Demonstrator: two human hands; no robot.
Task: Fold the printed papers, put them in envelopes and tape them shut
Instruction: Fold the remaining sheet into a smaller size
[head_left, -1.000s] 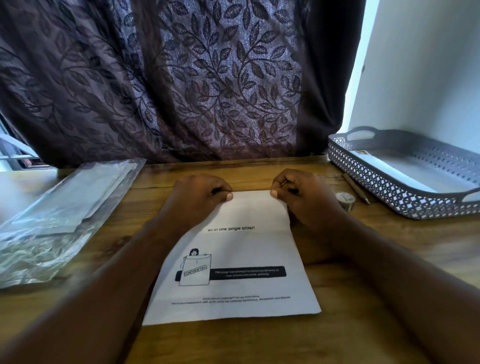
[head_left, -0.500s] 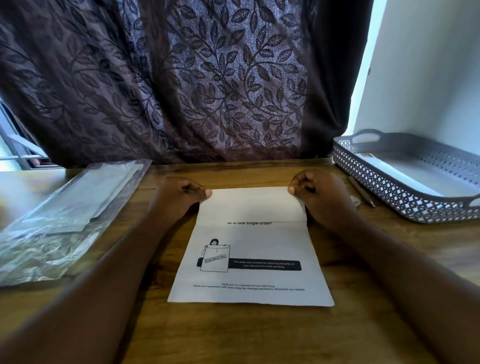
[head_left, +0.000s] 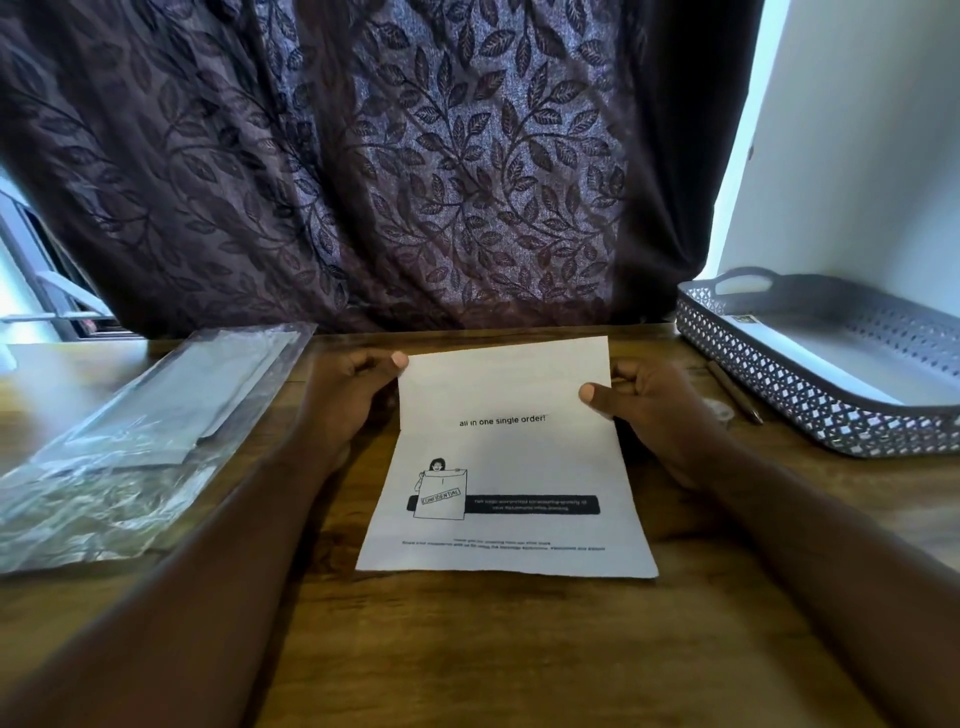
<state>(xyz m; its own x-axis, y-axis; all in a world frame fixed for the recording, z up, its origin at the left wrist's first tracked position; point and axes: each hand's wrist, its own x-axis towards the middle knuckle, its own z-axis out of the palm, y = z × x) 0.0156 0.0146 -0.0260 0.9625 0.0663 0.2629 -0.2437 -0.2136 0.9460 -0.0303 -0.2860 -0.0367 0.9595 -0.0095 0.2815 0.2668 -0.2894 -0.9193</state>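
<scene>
Fingers (head_left: 371, 358) of left hand (head_left: 345, 402) and right hand (head_left: 657, 410) are clamped on far corners of the printed paper (head_left: 511, 467), over a wooden table (head_left: 519, 649) backed by a curtain (head_left: 363, 182); the tray (head_left: 769, 369) is cut off at right.

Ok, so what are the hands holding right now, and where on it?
Both hold the printed paper by its far flap: the left hand pinches the flap's left edge near the top corner, the right hand its right edge.
</scene>
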